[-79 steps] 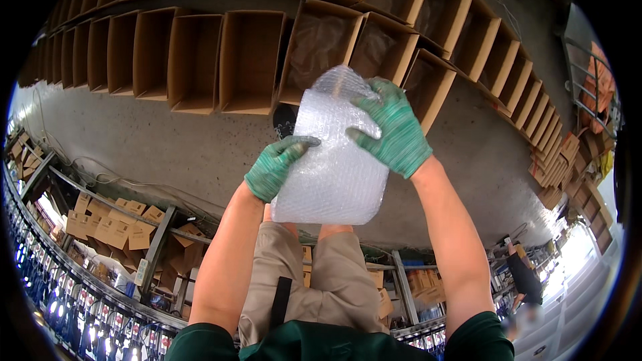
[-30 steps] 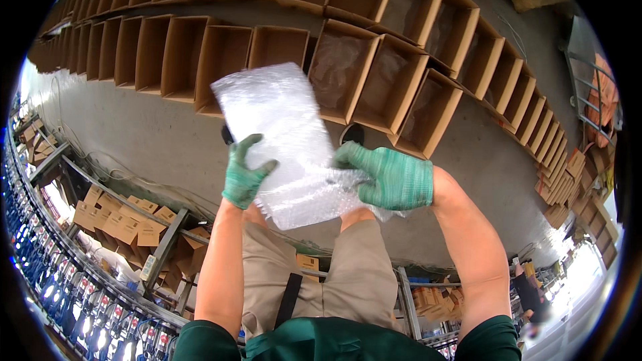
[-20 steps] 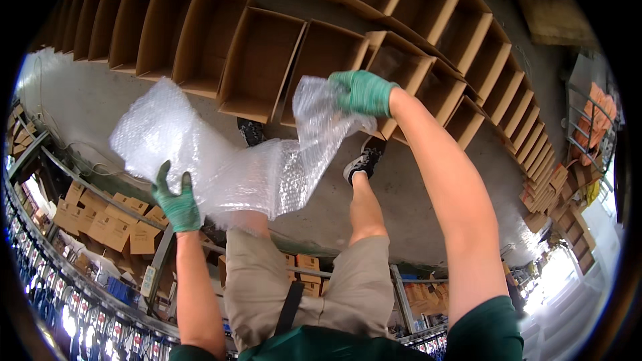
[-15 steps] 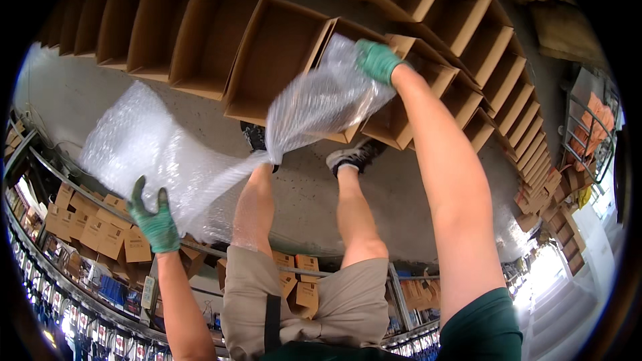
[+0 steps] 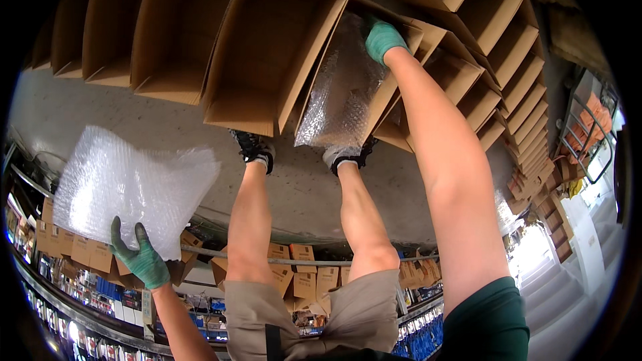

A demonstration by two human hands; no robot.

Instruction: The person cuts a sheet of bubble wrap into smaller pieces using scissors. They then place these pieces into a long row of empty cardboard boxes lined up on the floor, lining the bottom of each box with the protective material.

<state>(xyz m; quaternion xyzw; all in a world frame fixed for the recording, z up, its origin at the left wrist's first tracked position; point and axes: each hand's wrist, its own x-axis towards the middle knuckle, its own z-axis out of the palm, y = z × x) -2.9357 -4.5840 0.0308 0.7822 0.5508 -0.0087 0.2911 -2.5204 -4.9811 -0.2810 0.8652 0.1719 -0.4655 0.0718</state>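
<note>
A sheet of clear bubble wrap (image 5: 342,90) lies inside an open cardboard box (image 5: 391,90), its near end hanging over the box's front edge. My right hand (image 5: 385,41), in a green glove, reaches into the far end of that box and is closed on the sheet's far part; the fingertips are partly hidden. At the left, my green-gloved left hand (image 5: 142,259) holds more bubble wrap (image 5: 134,184) by its lower edge, with two fingers showing in front of it. This piece hangs apart from the sheet in the box.
Open cardboard boxes stand in a curved row, including a wide box (image 5: 267,47) to the left. A second row (image 5: 491,20) runs behind at the right. Behind me are a metal rail and small cartons (image 5: 304,284). A metal cart (image 5: 588,130) stands far right.
The twisted strip joining the two pieces of bubble wrap has come apart. My right hand has put its sheet into the box; my left hand has moved lower with the other piece.
</note>
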